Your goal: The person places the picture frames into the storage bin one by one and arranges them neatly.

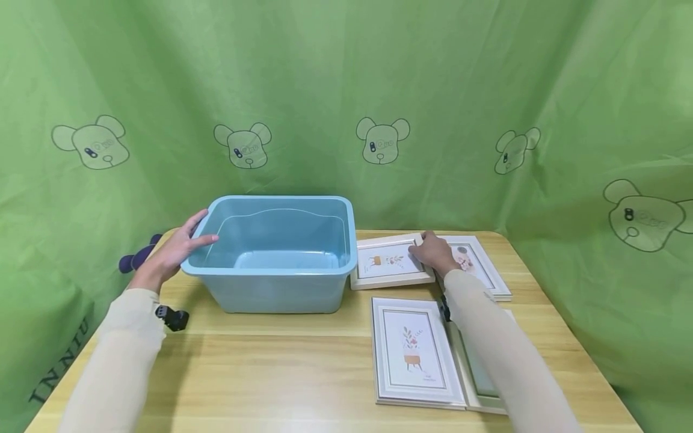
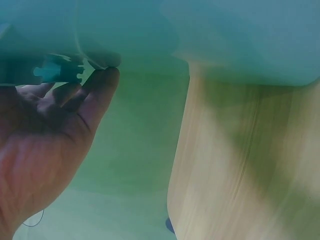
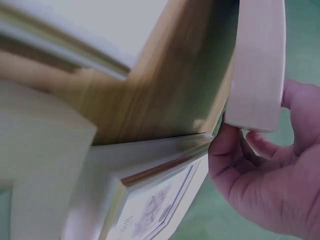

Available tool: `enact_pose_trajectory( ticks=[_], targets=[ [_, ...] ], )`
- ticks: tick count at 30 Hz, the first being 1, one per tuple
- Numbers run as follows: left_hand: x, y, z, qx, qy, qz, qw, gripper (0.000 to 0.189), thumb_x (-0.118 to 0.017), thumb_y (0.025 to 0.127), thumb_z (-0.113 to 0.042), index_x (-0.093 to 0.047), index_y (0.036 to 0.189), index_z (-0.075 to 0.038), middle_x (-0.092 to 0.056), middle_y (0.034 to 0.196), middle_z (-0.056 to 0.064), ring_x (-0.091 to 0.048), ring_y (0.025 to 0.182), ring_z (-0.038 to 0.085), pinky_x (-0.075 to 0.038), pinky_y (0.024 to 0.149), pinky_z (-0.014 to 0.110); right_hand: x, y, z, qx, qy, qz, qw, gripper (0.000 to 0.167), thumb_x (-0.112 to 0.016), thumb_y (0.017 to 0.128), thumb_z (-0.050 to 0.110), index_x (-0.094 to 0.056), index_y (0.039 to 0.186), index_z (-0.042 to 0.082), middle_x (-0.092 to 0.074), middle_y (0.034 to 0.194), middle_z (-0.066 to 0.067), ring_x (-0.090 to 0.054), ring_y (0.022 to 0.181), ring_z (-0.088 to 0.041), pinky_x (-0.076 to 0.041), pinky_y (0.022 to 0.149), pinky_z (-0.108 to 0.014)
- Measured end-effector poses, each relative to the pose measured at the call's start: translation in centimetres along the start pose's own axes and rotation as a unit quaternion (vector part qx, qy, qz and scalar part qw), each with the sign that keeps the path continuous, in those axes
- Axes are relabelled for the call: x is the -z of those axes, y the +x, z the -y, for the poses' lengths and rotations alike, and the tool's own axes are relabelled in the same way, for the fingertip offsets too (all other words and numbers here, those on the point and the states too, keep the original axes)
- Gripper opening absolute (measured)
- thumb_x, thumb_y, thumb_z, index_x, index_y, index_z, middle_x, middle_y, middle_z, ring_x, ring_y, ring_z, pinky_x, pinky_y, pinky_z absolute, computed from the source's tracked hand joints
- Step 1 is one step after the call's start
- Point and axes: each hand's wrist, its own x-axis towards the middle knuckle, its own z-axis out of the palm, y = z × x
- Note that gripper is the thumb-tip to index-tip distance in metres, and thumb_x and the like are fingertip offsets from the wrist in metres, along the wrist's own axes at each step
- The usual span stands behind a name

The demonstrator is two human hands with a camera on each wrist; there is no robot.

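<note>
In the head view, a blue plastic tub (image 1: 271,291) stands on the table, its inside bare. My left hand (image 1: 175,249) holds the tub's left rim, with the thumb over the top and the fingers outside. My right hand (image 1: 435,254) grips the right end of a white picture frame (image 1: 365,279) showing a potted plant, beside the tub. The right wrist view shows the thumb and fingers around that frame's edge (image 3: 256,65), which is lifted off the table. Another floral picture frame (image 1: 487,264) lies just right of this hand, partly covered by it.
Nearer the front lies a white plant picture frame (image 1: 417,349), apparently stacked on another. Against it lies a frame with a green panel (image 1: 476,367), partly hidden by my right sleeve. Behind the wooden table (image 1: 271,373) hangs a green curtain (image 1: 314,72). A purple object (image 1: 138,257) shows at the left edge.
</note>
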Motion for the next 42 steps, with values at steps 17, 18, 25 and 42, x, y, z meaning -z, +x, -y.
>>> enact_pose_trajectory(
  ticks=[17, 18, 25, 42],
  targets=[
    [0.0, 0.2, 0.2, 0.002, -0.005, 0.001, 1.0000, 0.091, -0.058, 0.097, -0.032, 0.011, 0.156, -0.025, 0.000, 0.162, 0.023, -0.025, 0.142, 0.048, -0.038, 0.108, 0.057, 0.5, 0.4, -0.8, 0.030, 0.164, 0.031, 0.9856, 0.078, -0.060, 0.090, 0.024, -0.018, 0.154, 0.009, -0.043, 0.142, -0.030, -0.043, 0.128, -0.046, -0.032, 0.113, -0.057],
    [0.0, 0.2, 0.2, 0.001, -0.005, 0.001, 1.0000, 0.091, -0.058, 0.097, -0.032, 0.011, 0.156, -0.025, -0.001, 0.162, 0.024, -0.026, 0.142, 0.047, -0.039, 0.107, 0.057, 0.6, 0.3, -0.7, 0.032, 0.179, 0.034, 0.9827, 0.079, -0.061, 0.089, 0.022, -0.018, 0.154, 0.010, -0.045, 0.139, -0.030, -0.045, 0.125, -0.044, -0.033, 0.113, -0.056],
    [0.0, 0.1, 0.2, 0.003, -0.002, -0.004, 1.0000, 0.090, -0.058, 0.097, -0.033, 0.010, 0.156, -0.025, 0.001, 0.162, 0.023, -0.025, 0.143, 0.047, -0.038, 0.108, 0.056, 1.3, -0.1, 0.2, 0.058, 0.269, 0.049, 0.9602, 0.087, -0.065, 0.084, 0.010, -0.015, 0.155, 0.013, -0.052, 0.095, -0.012, -0.052, 0.085, -0.023, -0.049, 0.082, -0.036],
    [-0.1, -0.1, 0.0, 0.000, -0.012, -0.003, 0.9999, 0.091, -0.058, 0.097, -0.034, 0.010, 0.156, -0.020, 0.002, 0.162, 0.021, -0.023, 0.144, 0.046, -0.039, 0.107, 0.054, 3.1, -2.0, 3.2, 0.058, 0.345, 0.068, 0.9345, 0.093, -0.063, 0.078, 0.005, -0.015, 0.155, 0.023, -0.042, 0.134, -0.022, -0.050, 0.099, -0.026, -0.045, 0.084, -0.031]
  ],
)
